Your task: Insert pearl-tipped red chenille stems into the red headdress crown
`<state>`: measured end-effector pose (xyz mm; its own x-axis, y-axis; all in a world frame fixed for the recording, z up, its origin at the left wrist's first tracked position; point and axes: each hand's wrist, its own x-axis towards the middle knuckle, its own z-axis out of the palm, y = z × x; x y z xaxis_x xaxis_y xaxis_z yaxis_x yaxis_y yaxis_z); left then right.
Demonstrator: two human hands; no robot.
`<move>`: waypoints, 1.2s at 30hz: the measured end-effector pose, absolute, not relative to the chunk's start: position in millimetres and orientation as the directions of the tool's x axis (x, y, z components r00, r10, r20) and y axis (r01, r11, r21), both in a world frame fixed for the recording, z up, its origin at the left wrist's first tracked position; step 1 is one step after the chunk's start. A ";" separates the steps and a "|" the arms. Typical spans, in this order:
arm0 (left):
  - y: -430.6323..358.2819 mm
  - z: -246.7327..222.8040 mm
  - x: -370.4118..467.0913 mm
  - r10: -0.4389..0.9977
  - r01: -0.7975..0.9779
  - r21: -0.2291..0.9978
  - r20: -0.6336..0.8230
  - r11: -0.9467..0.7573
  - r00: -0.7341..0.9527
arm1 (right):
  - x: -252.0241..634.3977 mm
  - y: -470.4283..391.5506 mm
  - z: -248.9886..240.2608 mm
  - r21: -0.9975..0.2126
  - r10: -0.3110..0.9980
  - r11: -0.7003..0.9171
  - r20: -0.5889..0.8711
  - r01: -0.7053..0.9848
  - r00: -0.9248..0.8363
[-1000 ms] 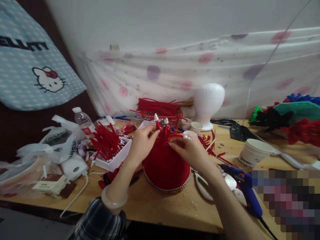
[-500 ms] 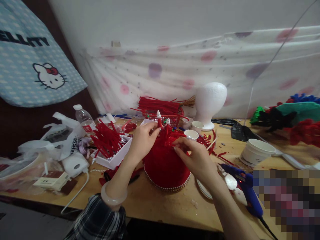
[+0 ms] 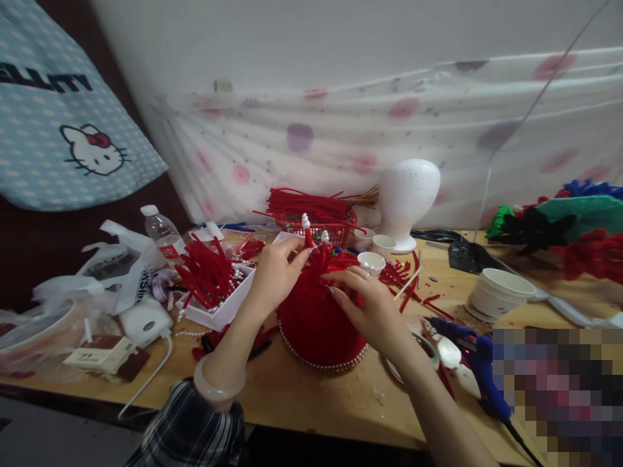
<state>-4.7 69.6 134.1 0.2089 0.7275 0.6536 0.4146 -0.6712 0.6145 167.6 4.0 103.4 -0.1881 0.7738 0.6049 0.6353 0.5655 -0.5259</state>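
A round red velvet piece (image 3: 318, 327) with a beaded lower rim stands on the wooden table, red fuzzy stems rising from its top. Two of the stems carry white pearl tips (image 3: 305, 221). My left hand (image 3: 280, 269) has its thumb and fingers closed on a pearl-tipped red stem at the upper left. At the right side of the top, my right hand (image 3: 363, 298) has its fingertips against the red stems; whether anything is pinched there is too small to make out.
A white box (image 3: 219, 316) of red stems lies left, a red basket (image 3: 341, 235) behind. A white foam head (image 3: 407, 204), paper cups (image 3: 371, 263) and a bucket (image 3: 500, 295) stand right. A blue glue gun (image 3: 489, 383) lies front right, near a bottle-free stretch holding a green tape roll (image 3: 431, 350).
My right hand has shifted left over the top of the red piece. My left hand stays near the same pearl-tipped stem. The view has shifted slightly.
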 end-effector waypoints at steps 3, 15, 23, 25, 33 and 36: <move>69.8 132.8 -5.0 0.722 0.424 0.604 0.660 -0.675 0.209 | 167.3 4.9 103.1 -0.517 0.778 0.554 0.600 0.653 -0.185; 69.6 130.9 -0.3 0.722 0.474 0.564 0.635 -0.676 0.275 | 165.2 7.8 97.1 -0.441 0.724 0.624 0.636 0.645 -0.267; 70.0 118.6 0.9 0.796 0.339 0.721 0.521 -0.604 0.309 | 168.4 4.6 95.1 -0.524 0.771 0.574 0.604 0.629 -0.201; 70.3 120.8 -1.1 0.790 0.357 0.705 0.531 -0.612 0.307 | 168.2 3.8 95.1 -0.528 0.773 0.574 0.601 0.626 -0.202; 72.5 125.1 -1.0 0.760 0.379 0.660 0.537 -0.649 0.367 | 164.9 4.9 95.6 -0.498 0.749 0.594 0.629 0.632 -0.208; 71.2 122.4 2.0 0.770 0.383 0.669 0.529 -0.637 0.357 | 164.1 4.5 95.5 -0.472 0.734 0.608 0.641 0.639 -0.226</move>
<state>2.0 71.2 122.4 0.3568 0.7701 0.5288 0.3833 -0.6369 0.6689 164.1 4.5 95.5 -0.2256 0.7340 0.6405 0.6386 0.6080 -0.4717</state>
